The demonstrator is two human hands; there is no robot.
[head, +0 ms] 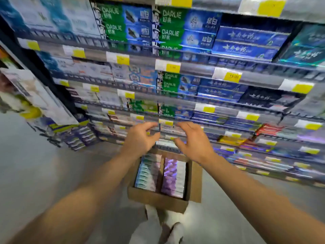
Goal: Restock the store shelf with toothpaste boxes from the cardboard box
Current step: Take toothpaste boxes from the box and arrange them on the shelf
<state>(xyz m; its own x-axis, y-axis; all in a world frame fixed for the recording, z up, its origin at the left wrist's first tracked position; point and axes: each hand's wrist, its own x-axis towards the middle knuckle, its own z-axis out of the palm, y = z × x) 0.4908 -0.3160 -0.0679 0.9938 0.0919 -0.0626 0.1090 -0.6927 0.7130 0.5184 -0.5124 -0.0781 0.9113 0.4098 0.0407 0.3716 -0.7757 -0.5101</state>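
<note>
Reaching: both arms stretch forward over the cardboard box [159, 199], toward the low tiers of the store shelf [193, 69].
Left hand: the left hand [139, 140] hangs in the air with fingers spread and loosely bent, holding nothing, thumb pointing right.
Right hand: the right hand [192, 140] mirrors it just to the right, fingers apart and loosely bent, also holding nothing; a narrow gap separates the two hands.
Cardboard box: open on the floor, near the foot of the shelf, below the hands.
Toothpaste boxes: two rows stand packed inside the carton, a teal-and-white row [148, 170] on the left and a purple-and-white row [174, 178] on the right, touching side by side.
Shelf stock: green and blue Darlie cartons [123, 22] fill the upper tiers, dark blue cartons [246, 43] to their right; yellow price tags [173, 67] line the rails.
Near edge: the person's legs and a shoe [174, 229] show below the carton.
Blur: much of the lower shelving is smeared, so its labels cannot be read.
</note>
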